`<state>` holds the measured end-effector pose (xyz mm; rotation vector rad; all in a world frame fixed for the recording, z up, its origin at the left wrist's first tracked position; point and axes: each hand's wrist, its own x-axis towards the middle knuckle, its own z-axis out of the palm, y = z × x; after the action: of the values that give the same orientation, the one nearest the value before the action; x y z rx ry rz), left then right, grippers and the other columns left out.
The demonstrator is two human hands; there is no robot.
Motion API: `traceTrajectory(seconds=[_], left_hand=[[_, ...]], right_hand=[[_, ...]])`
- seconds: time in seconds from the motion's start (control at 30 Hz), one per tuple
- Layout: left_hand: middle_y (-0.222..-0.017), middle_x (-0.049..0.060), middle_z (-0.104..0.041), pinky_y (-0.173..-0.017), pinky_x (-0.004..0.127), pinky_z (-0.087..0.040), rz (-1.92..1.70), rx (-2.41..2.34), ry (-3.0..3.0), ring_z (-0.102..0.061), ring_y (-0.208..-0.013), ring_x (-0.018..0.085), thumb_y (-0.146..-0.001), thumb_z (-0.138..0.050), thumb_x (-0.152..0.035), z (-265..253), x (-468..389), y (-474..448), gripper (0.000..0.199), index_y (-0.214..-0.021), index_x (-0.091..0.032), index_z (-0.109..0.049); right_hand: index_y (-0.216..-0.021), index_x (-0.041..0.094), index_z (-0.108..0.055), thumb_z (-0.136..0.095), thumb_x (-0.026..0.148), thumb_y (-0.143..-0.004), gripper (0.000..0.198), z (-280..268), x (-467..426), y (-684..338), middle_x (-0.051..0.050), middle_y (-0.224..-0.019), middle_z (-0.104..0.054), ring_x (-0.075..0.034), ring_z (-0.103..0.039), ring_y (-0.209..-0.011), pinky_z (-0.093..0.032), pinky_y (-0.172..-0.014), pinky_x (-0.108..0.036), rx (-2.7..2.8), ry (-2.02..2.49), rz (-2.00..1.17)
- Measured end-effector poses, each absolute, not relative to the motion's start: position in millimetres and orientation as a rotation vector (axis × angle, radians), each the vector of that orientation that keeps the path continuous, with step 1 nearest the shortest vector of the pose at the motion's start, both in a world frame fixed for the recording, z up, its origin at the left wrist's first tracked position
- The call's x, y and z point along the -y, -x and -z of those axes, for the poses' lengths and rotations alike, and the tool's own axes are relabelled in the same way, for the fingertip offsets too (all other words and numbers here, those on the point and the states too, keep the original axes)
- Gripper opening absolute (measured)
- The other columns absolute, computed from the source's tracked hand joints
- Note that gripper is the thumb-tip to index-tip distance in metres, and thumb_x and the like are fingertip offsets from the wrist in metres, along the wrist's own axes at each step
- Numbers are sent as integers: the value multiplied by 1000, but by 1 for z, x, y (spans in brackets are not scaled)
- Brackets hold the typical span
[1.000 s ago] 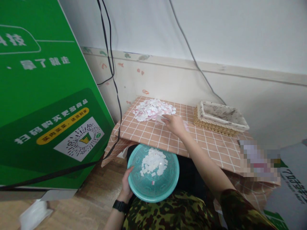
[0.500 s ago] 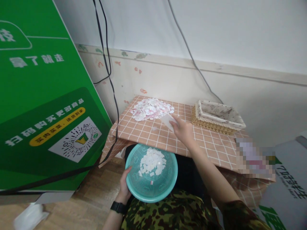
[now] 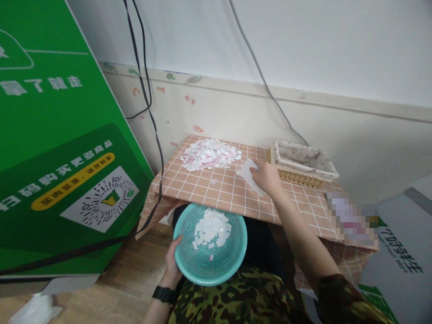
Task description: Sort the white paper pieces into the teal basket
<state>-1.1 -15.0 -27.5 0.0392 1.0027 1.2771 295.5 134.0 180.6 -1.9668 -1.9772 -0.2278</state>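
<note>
My left hand [image 3: 173, 258] grips the left rim of a turquoise plastic colander [image 3: 212, 275], held over my lap below the table edge. Small white paper pieces [image 3: 212, 227] lie inside it, and one bit with red on it sits apart near the front. My right hand [image 3: 268, 176] is closed on a flat white card [image 3: 249, 176], low over the checked tablecloth [image 3: 229, 193]. Left of the card rises a heap of white and pinkish paper scraps [image 3: 209, 154], with a gap between them. Whether the card touches the cloth I cannot tell.
A cloth-lined wicker basket [image 3: 300, 173] stands just behind my right hand. The wall [image 3: 229, 108] closes off the back. At the left is a green cabinet [image 3: 77, 148], with a black strap [image 3: 155, 135] hanging before the table's left end. A grey box [image 3: 401, 252] stands right.
My right hand with the card has moved right, away from the paper heap. My left hand still holds the colander, and the view has shifted slightly.
</note>
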Motion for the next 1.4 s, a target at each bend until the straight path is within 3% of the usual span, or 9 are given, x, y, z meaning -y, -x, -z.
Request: traceTrajectory(seconds=[1.07,1.4], left_hand=[[-67,6,-72,-67,38,-54,-1302,-1026,-49,-67,-63,24,-64,-67,-27,19,16,1,20,-76,-12,-72],[-77,7,-74,-73,37,-52,-1297,-1009,-48,-67,-73,25,-66,-67,-28,23,16,0,23,-81,-12,-71]], right_hand=[[-108,18,-66,-57,32,-76,36,-173,-139,-284,-9,-102,-69,-24,-63,-92,-45,-83,-33,1955,1748,-92],[-111,20,-64,-54,32,-80,35,-170,-141,-288,-7,-105,-68,-23,-63,-95,-44,-85,-33,1926,1701,-65]])
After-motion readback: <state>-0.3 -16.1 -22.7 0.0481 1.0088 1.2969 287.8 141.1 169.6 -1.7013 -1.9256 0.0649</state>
